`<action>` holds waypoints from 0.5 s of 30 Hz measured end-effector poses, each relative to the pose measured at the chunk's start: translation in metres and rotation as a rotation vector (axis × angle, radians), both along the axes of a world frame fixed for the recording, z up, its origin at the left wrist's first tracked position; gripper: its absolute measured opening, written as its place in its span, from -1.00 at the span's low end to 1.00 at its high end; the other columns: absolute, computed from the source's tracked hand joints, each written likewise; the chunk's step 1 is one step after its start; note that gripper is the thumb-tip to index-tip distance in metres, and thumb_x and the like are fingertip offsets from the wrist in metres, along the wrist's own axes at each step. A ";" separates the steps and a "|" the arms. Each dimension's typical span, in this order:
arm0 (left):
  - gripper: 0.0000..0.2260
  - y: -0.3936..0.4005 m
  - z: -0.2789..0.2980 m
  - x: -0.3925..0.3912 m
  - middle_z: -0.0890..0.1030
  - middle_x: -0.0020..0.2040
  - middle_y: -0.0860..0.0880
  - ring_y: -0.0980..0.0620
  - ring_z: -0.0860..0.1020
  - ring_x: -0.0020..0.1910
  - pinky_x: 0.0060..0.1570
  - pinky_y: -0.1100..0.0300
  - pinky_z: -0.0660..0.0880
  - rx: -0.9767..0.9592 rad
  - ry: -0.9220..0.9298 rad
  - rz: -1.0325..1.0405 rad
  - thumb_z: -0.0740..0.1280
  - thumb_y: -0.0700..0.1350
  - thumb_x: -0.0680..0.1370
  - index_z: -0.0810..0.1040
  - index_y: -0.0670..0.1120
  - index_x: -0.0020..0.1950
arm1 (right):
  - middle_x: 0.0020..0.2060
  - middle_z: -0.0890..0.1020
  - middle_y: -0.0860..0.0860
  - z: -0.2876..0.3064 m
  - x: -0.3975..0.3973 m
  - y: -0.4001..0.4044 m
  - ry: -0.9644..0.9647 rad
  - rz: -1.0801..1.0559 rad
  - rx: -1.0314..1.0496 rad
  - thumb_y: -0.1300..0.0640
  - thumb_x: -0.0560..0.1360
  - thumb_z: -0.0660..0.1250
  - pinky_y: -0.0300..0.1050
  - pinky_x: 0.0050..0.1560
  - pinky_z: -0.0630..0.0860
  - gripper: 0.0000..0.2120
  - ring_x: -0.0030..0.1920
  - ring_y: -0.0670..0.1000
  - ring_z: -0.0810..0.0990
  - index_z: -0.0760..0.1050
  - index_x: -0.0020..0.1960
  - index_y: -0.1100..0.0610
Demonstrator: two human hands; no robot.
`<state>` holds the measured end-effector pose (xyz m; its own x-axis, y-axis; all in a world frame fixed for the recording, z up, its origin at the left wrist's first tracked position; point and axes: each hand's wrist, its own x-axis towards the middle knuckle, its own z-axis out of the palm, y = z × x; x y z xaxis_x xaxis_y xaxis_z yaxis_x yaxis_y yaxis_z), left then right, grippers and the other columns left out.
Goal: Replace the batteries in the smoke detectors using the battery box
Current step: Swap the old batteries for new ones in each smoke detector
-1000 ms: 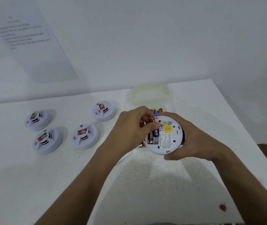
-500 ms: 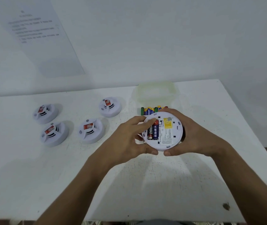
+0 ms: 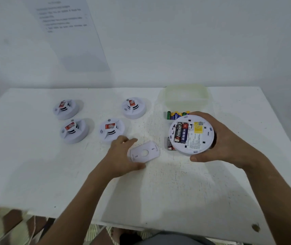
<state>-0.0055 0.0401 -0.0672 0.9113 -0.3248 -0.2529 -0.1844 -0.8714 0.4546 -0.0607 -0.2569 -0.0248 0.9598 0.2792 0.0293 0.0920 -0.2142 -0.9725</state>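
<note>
My right hand [image 3: 228, 140] grips a white smoke detector [image 3: 191, 135] with its back facing up above the table; two batteries, one black and one blue, sit in its open compartment. My left hand [image 3: 121, 156] holds the detector's white back cover [image 3: 144, 152] by its left edge, low over the table. Several loose batteries [image 3: 176, 114] lie in a row just behind the held detector, and one more battery [image 3: 170, 144] lies beside its left rim. A translucent battery box [image 3: 186, 95] stands at the back of the table.
Several other white smoke detectors sit face up on the white table [image 3: 35, 165], the nearest one [image 3: 111, 129] just behind my left hand, another [image 3: 133, 107] further back. A printed sheet [image 3: 66, 30] hangs on the wall. The table's front edge is near me.
My left hand has left the detector's battery compartment, moved down and left, and now holds the back cover. The view has shifted, and the right hand still holds the detector.
</note>
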 end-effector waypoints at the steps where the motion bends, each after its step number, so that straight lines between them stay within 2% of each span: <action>1: -0.34 0.000 -0.001 -0.002 0.40 0.09 0.10 -0.01 0.36 0.20 0.21 0.06 0.42 -0.006 -0.008 0.001 0.55 0.19 0.29 0.45 -0.01 0.30 | 0.29 0.53 -0.17 0.000 0.001 0.001 0.003 0.010 0.001 0.36 0.16 0.66 -0.25 0.09 0.58 -0.07 0.30 -0.13 0.52 0.37 0.38 -0.14; 2: -0.43 0.001 -0.002 -0.004 0.38 -0.03 0.16 0.01 0.36 0.14 0.17 0.07 0.42 -0.018 -0.016 -0.005 0.55 0.17 0.30 0.51 -0.04 0.21 | 0.29 0.53 -0.16 0.000 0.001 0.002 0.007 0.020 0.001 0.33 0.16 0.67 -0.24 0.10 0.58 -0.07 0.30 -0.13 0.52 0.38 0.38 -0.16; 4: -0.52 0.002 -0.002 -0.007 0.34 -0.12 0.18 0.04 0.33 0.08 0.11 0.13 0.39 -0.040 -0.033 -0.013 0.54 0.13 0.34 0.56 -0.07 0.15 | 0.30 0.52 -0.17 0.000 0.003 0.005 0.017 0.039 -0.014 0.27 0.14 0.66 -0.22 0.15 0.57 -0.07 0.32 -0.12 0.51 0.37 0.38 -0.19; 7: -0.54 0.006 -0.009 -0.010 0.42 -0.07 0.06 0.06 0.33 0.02 -0.04 0.26 0.29 -0.074 -0.109 -0.013 0.54 0.10 0.35 0.61 -0.12 0.14 | 0.27 0.53 -0.20 0.000 0.006 0.011 0.043 0.077 -0.045 0.25 0.13 0.65 -0.15 0.19 0.58 -0.04 0.33 -0.11 0.51 0.34 0.44 -0.08; 10: -0.47 0.014 -0.020 -0.010 0.43 -0.04 0.02 0.09 0.35 -0.07 -0.20 0.42 0.25 -0.052 -0.149 -0.005 0.56 0.19 0.23 0.59 -0.09 0.05 | 0.28 0.55 -0.17 -0.001 0.010 0.020 0.070 0.115 -0.065 0.25 0.12 0.66 -0.15 0.15 0.60 -0.03 0.31 -0.12 0.52 0.34 0.44 -0.09; 12: -0.43 0.020 -0.021 -0.012 0.40 -0.05 0.05 0.09 0.38 -0.11 -0.24 0.42 0.27 -0.071 -0.124 0.016 0.51 0.26 0.15 0.54 -0.05 0.00 | 0.26 0.55 -0.19 -0.002 0.013 0.028 0.075 0.124 -0.083 0.24 0.11 0.66 -0.20 0.10 0.60 -0.03 0.29 -0.14 0.52 0.34 0.42 -0.13; 15: -0.45 0.036 -0.004 -0.017 0.43 -0.01 0.08 0.17 0.42 -0.14 -0.24 0.43 0.31 -0.208 -0.155 0.125 0.51 0.20 0.14 0.51 -0.01 0.03 | 0.23 0.55 -0.23 -0.001 0.018 0.043 0.066 0.118 -0.106 0.21 0.10 0.66 -0.26 0.09 0.58 -0.05 0.27 -0.18 0.52 0.35 0.38 -0.17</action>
